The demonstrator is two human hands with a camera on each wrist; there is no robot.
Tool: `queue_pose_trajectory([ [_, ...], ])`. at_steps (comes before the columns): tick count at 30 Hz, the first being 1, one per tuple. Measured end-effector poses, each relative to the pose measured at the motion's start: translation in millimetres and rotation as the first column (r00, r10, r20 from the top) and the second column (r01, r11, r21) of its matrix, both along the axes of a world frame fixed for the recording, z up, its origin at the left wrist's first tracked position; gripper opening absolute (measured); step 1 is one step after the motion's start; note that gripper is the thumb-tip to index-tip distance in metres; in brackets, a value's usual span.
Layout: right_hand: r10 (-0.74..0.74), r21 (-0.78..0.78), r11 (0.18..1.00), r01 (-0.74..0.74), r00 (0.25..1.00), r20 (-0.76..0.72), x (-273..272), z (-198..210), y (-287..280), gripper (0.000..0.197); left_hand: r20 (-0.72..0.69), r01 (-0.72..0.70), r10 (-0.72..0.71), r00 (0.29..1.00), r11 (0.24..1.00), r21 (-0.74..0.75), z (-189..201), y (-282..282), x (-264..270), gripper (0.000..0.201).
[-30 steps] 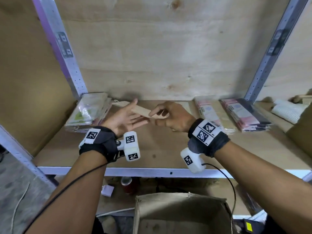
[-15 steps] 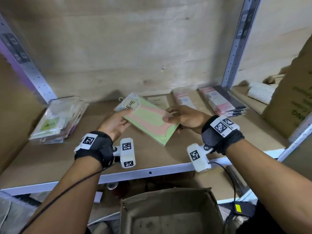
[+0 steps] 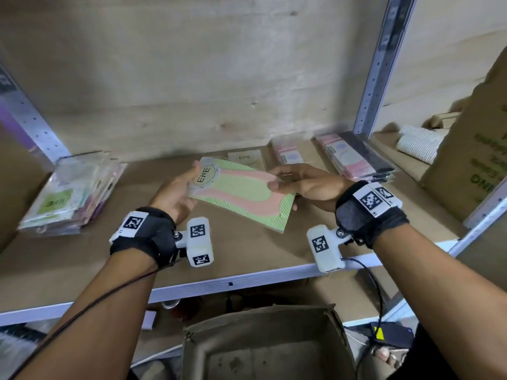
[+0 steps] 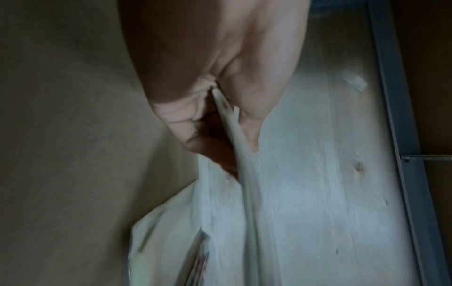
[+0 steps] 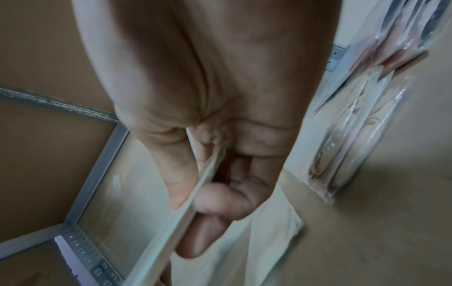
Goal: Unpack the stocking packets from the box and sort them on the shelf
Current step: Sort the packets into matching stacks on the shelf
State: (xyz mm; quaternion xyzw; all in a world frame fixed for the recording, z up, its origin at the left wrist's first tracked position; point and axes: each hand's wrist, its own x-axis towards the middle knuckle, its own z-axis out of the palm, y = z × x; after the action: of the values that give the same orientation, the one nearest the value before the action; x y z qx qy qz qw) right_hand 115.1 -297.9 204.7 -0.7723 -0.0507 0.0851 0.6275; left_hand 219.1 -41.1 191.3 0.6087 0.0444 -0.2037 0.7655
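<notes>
A flat stocking packet [image 3: 241, 196] with green and pink waves and a round ENE label is held over the shelf board [image 3: 247, 250] between both hands. My left hand [image 3: 178, 193] grips its labelled end, thumb on top. My right hand [image 3: 301, 182] pinches the other end, thumb above and fingers under. Both wrist views show the packet edge-on [image 4: 234, 135] [image 5: 190, 201] between thumb and fingers. The open cardboard box [image 3: 266, 344] stands below the shelf edge, and no packets show inside it.
A pile of clear green-label packets [image 3: 68, 193] lies at the shelf's left. A beige ENE packet [image 3: 245, 157], a pink stack [image 3: 288, 152] and a pink-and-dark stack [image 3: 354, 157] lie behind. A steel upright [image 3: 381, 64] and a big carton [image 3: 474, 149] stand right.
One second ago the hands met over the shelf with a packet seen edge-on; since then it has turned face up and both hands hold it lower and closer. The view has swung left.
</notes>
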Motion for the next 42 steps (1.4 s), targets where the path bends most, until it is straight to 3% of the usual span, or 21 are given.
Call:
queue_pose_trajectory([
  [3, 0.002, 0.041, 0.999, -0.001, 1.000, -0.030, 1.2, -1.9, -2.8, 0.023, 0.029, -0.010, 0.012, 1.000, 0.998, -0.055, -2.9, 1.4, 3.0, 0.049],
  [6, -0.077, 0.163, 0.983, 0.088, 0.995, -0.070, 2.3, -6.4, 0.2, 0.010, 0.041, -0.019, 0.026, 0.999, 0.984, -0.175, -4.2, -1.9, 0.6, 0.040],
  [8, -0.134, 0.222, 0.963, 0.153, 0.986, -0.096, 3.6, -8.6, 7.0, 0.009, 0.081, 0.036, -0.024, 0.996, 0.988, -0.153, -8.7, -8.5, -2.7, 0.033],
  [11, -0.155, 0.259, 0.947, 0.192, 0.976, -0.154, 4.8, -14.5, 19.8, 0.022, 0.211, 0.026, -0.050, 0.976, 0.993, 0.118, -22.5, -25.7, -10.6, 0.026],
  [14, -0.170, 0.252, 0.943, 0.219, 0.965, -0.200, 3.4, -18.4, 31.4, 0.034, 0.344, -0.182, 0.054, 0.938, 0.918, 0.353, -30.0, -38.2, -15.1, 0.044],
  [17, -0.097, 0.262, 0.953, 0.154, 0.971, -0.218, 2.3, -18.7, 37.0, 0.049, 0.387, -0.332, 0.151, 0.910, 0.825, 0.457, -31.3, -38.6, -9.1, 0.058],
  [19, -0.080, 0.252, 0.959, 0.131, 0.976, -0.203, 2.4, -18.1, 37.6, 0.044, 0.442, -0.390, 0.163, 0.882, 0.777, 0.493, -31.2, -36.5, -6.0, 0.062],
  [21, -0.098, 0.247, 0.959, 0.142, 0.979, -0.181, 2.2, -18.0, 36.7, 0.030, 0.507, -0.409, 0.126, 0.853, 0.764, 0.498, -29.9, -35.1, -3.3, 0.063],
  [25, -0.085, 0.268, 0.955, 0.127, 0.983, -0.163, 2.0, -14.9, 34.9, 0.022, 0.431, -0.311, 0.149, 0.890, 0.889, 0.335, -29.1, -34.4, 2.0, 0.068],
  [27, -0.082, 0.274, 0.953, 0.128, 0.982, -0.172, 3.2, -13.5, 35.5, 0.023, 0.416, -0.304, 0.163, 0.895, 0.904, 0.300, -31.1, -34.8, 1.9, 0.066],
  [30, -0.115, 0.272, 0.947, 0.171, 0.971, -0.210, 3.2, -14.8, 37.0, 0.025, 0.432, -0.346, 0.186, 0.882, 0.880, 0.327, -32.5, -36.0, 0.6, 0.055],
  [34, -0.159, 0.324, 0.916, 0.238, 0.954, -0.253, 3.4, -16.8, 39.2, 0.026, 0.457, -0.306, 0.070, 0.887, 0.830, 0.466, -29.8, -36.1, -2.0, 0.069],
  [38, -0.130, 0.336, 0.916, 0.220, 0.954, -0.270, 4.4, -16.4, 41.3, 0.042, 0.613, -0.430, 0.008, 0.790, 0.720, 0.545, -28.3, -36.3, -4.2, 0.055],
  [42, -0.020, 0.396, 0.908, 0.139, 0.957, -0.290, 2.7, -11.2, 39.7, 0.011, 0.563, -0.427, 0.086, 0.822, 0.747, 0.509, -34.4, -33.0, 1.8, 0.058],
])
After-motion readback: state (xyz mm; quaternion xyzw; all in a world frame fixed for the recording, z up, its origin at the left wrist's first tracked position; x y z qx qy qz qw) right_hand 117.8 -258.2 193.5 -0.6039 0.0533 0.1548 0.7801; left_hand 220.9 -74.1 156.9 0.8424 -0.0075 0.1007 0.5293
